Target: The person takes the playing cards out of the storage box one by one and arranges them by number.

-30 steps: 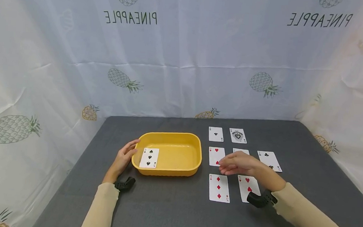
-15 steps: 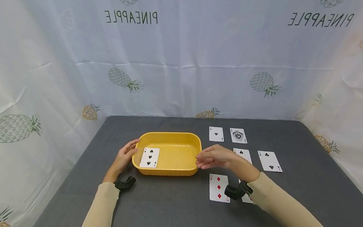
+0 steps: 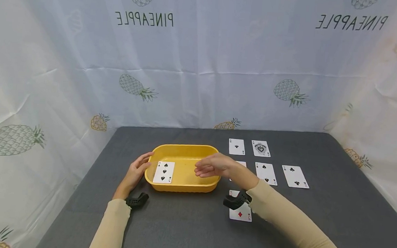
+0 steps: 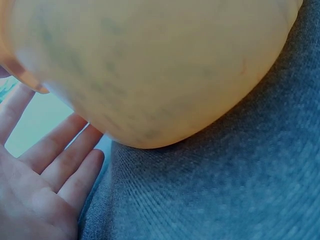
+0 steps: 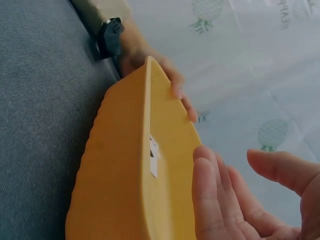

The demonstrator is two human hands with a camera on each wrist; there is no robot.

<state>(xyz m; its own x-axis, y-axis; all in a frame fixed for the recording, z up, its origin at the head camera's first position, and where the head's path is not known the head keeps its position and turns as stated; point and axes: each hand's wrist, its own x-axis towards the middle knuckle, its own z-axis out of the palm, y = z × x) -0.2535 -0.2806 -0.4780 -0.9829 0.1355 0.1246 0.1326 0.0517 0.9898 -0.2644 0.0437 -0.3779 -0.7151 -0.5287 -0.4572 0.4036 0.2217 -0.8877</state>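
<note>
Hands work at a yellow tray (image 3: 212, 178) on a grey desk (image 3: 184, 230) — the right hand (image 3: 212, 166) hovers above the tray's right half, fingers straight and close together, pointing left, thumb apart from them. No card shows in that hand in the head view or the right wrist view, where the fingers (image 5: 212, 200) lie side by side just over the tray's rim.

The left hand (image 3: 136, 173) rests against the tray's left end, fingers relaxed and spread along the outer wall, gripping nothing; the left wrist view shows the open palm (image 4: 35, 195) just beside the tray's rounded underside.

Inside the tray, at its left end, a three of spades (image 3: 163, 172) lies face up — near the left hand and left of the right hand's fingertips, apart from them.

To the right of the tray, cards lie face up on the desk. In the far row sit an ace of clubs (image 3: 236, 146) and an ace of spades (image 3: 260, 148). In the middle row a two of spades (image 3: 265, 173) lies with a two of clubs (image 3: 295, 176) to its right, and another card, mostly hidden by the right wrist, to its left. Nearer, a diamond card (image 3: 241, 213) lies partly under the right forearm. Both arms wear beige sleeves (image 3: 281, 218), and a pineapple-print sheet (image 3: 202, 63) hangs behind the desk.
</note>
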